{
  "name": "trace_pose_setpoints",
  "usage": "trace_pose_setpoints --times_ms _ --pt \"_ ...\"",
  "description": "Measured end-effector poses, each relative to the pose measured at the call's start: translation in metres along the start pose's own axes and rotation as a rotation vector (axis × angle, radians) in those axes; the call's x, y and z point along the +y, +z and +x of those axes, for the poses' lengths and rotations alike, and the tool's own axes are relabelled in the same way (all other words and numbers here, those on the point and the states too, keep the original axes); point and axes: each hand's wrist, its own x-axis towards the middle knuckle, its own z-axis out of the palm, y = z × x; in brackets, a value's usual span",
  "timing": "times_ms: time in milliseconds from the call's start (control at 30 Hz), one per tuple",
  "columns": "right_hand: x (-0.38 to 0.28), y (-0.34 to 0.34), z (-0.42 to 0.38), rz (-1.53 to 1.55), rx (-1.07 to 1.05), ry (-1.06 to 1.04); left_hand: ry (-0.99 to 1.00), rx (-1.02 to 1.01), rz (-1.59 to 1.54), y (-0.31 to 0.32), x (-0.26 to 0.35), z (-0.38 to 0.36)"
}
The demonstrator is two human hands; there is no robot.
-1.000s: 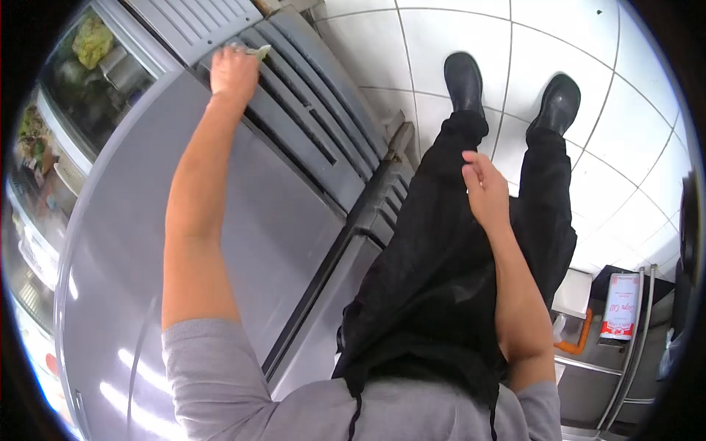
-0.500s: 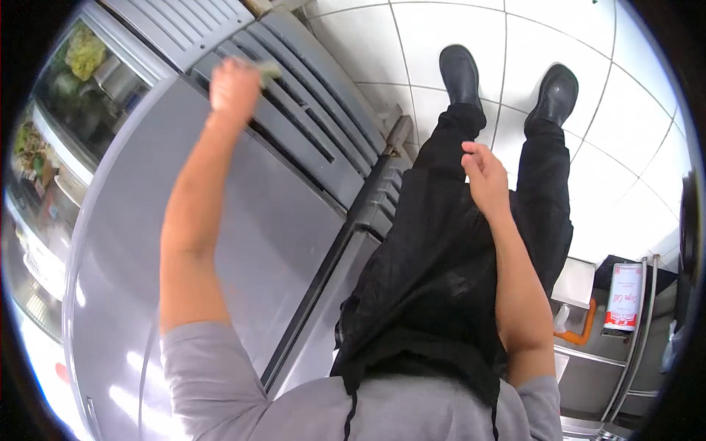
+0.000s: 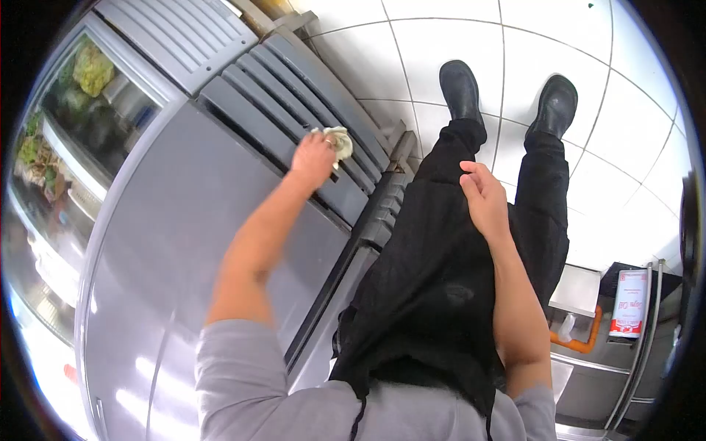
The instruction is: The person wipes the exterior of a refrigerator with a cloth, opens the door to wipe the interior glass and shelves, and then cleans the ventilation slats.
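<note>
bright, fisheye-warped, dark vignetted corners

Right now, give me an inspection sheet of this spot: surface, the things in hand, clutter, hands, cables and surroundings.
Surface: grey louvred grille at the foot of a steel fridge door.
Things in hand: crumpled pale cloth, pressed on the grille slats.
Clutter: red and white can on a low shelf, orange handle beside it.
Hands: left hand in a closed grip on the cloth; right hand resting on the black apron, holding nothing.
Cables: nothing seen.
Surroundings: white tiled floor, black shoes, glass-fronted cooler with greens inside.
</note>
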Motion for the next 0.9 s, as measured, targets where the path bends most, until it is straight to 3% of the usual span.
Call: trace_pose_setpoints --times_ms 67,100,133,167,200,233,300,367,433,500,533,700,767,900 --pt "-0.003 -0.001 0.001 0.062 -0.018 0.004 -0.073 0.065 -0.007 -0.029 -0.039 0.008" --pt "-0.011 -0.003 0.001 0.094 -0.031 0.006 -0.208 0.048 0.007 -0.011 -0.067 0.023" --pt "-0.015 -0.005 0.003 0.129 -0.042 0.007 -0.181 0.095 0.161 -0.013 -0.098 0.032" --pt "-0.016 -0.005 0.004 0.12 -0.035 -0.003 -0.352 0.069 0.155 -0.031 -0.113 0.038" --pt "-0.018 -0.004 0.005 0.11 -0.034 -0.014 -0.274 0.028 0.241 -0.042 -0.134 0.04" --pt "-0.02 -0.004 0.005 0.097 -0.029 -0.034 -0.258 0.176 0.187 -0.042 -0.141 0.037" --pt "-0.018 -0.003 0.006 0.106 -0.043 -0.017 -0.459 0.065 0.058 -0.033 -0.104 0.042" --pt "-0.015 -0.002 0.007 0.087 -0.062 -0.009 -0.415 0.081 -0.059 -0.001 -0.05 0.038" --pt "-0.007 0.002 0.01 0.077 -0.035 -0.059 -0.102 -0.118 -0.115 0.017 0.006 0.029" --pt "-0.011 -0.002 0.008 0.038 -0.033 -0.05 0.074 -0.085 -0.164 0.01 0.021 0.023" --pt "-0.011 -0.004 0.008 0.045 -0.041 -0.017 -0.038 0.103 -0.138 0.012 0.015 0.025" --pt "-0.035 -0.006 0.004 0.113 -0.051 0.035 -0.465 0.235 0.255 -0.041 -0.133 0.083" --pt "-0.041 -0.008 0.005 0.112 -0.051 0.033 -0.565 0.075 0.306 -0.056 -0.181 0.106" --pt "-0.038 -0.004 0.002 0.101 -0.079 0.062 -0.471 -0.046 0.266 -0.041 -0.17 0.13"
